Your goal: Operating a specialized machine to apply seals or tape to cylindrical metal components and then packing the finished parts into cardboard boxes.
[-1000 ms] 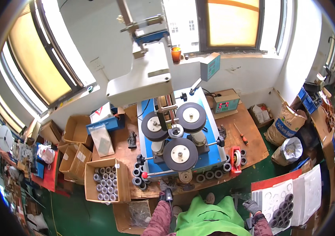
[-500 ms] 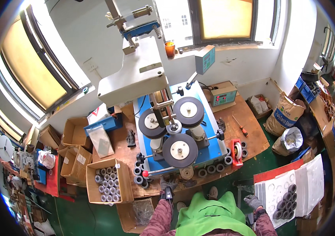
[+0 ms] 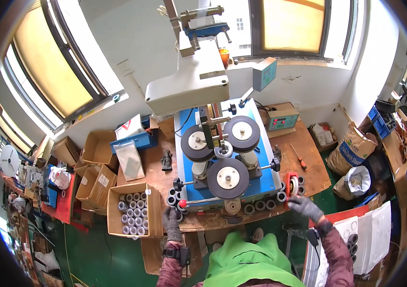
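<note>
My gloved left hand reaches the table's front edge, against a small cluster of dark rings left of the machine; whether its fingers grip one is hidden. My gloved right hand hovers off the front right of the table, fingers stretched toward the red tape dispenser, with nothing visible in them. Between my hands stands a blue-topped machine with three black rollers. A pale ring sits in the middle of these rollers. More dark rings line the front edge.
A cardboard box of wrapped rings stands left of the machine. A control box and a screwdriver lie on the right side of the table. Dark rings also rest on white sheets at the lower right.
My left hand has moved left along the table edge to the ring cluster. My right hand has risen from beside the white sheets toward the tape dispenser. The view has shifted slightly.
</note>
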Demonstrator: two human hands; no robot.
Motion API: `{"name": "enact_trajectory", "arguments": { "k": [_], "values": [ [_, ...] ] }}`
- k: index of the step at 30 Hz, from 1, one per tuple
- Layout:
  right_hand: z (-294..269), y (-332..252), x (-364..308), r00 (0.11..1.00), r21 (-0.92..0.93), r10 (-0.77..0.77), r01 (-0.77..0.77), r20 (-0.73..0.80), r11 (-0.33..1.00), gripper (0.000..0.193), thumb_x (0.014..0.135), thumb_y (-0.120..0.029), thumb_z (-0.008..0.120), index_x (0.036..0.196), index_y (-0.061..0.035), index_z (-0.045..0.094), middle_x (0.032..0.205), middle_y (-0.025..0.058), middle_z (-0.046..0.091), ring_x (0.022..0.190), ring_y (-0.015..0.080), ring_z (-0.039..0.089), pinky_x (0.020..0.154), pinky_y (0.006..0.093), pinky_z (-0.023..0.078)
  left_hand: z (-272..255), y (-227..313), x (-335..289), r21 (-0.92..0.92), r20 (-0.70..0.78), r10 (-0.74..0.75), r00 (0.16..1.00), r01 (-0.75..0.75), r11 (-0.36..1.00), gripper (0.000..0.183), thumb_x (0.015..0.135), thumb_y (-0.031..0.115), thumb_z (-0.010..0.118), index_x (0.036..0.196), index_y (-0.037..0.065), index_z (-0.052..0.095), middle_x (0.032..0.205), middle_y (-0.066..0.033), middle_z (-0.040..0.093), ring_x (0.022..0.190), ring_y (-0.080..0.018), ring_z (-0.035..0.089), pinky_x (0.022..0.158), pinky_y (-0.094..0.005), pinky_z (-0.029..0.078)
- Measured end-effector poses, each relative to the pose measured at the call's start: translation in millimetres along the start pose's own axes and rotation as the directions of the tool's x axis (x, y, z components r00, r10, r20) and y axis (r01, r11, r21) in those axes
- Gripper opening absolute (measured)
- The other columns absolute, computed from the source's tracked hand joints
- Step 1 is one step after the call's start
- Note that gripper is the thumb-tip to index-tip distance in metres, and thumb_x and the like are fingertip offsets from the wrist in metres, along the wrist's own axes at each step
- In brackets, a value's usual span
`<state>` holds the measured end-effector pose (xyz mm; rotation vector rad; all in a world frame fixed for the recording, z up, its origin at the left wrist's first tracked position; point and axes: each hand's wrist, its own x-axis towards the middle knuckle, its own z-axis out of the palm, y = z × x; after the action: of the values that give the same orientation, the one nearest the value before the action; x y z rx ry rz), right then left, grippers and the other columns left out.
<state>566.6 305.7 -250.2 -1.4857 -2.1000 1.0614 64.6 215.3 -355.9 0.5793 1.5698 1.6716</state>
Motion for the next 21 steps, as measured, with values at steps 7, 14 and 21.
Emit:
{"name": "enact_trajectory", "arguments": {
  "k": [7,14,21],
  "values": [
    [24,-127,159,0.983,0.212,-0.159,0.138,0.086,0.967,0.028,0.091,-0.018,0.046,0.114,-0.0040,0.056,0.104,0.0150,0.060,0.094,0.0270,0.059,0.085,0.0343,0.045,58,84,-9,0.747,0.636,0.335,0.695,-0.663,-0.042,0.040,0.071,0.029,0.069,0.105,0.011,0.058,0.095,-0.0122,0.058,0.082,-0.0308,0.059,0.068,-0.0437,0.047],
    [57,-128,225,0.819,-0.366,-0.561,0.562,0.121,0.742,0.027,0.094,-0.017,0.039,0.108,-0.0015,0.057,0.093,0.0149,0.063,0.085,0.0288,0.061,0.074,0.0363,0.048,71,85,56,0.677,0.688,-0.266,0.676,-0.729,-0.100,0.031,0.076,0.042,0.064,0.085,0.012,0.065,0.081,-0.0111,0.063,0.076,-0.0310,0.063,0.061,-0.0422,0.048],
    [54,-160,205,0.995,0.482,0.006,-0.053,0.100,0.875,0.033,0.091,-0.033,0.055,0.091,-0.0013,0.064,0.074,0.0021,0.063,0.064,0.0092,0.057,0.058,0.0252,0.045,46,41,58,0.650,0.744,-0.547,0.385,-0.608,0.456,0.038,0.082,0.041,0.060,0.101,0.008,0.064,0.092,-0.0107,0.065,0.081,-0.0191,0.058,0.073,-0.0331,0.047]
  ]
}}
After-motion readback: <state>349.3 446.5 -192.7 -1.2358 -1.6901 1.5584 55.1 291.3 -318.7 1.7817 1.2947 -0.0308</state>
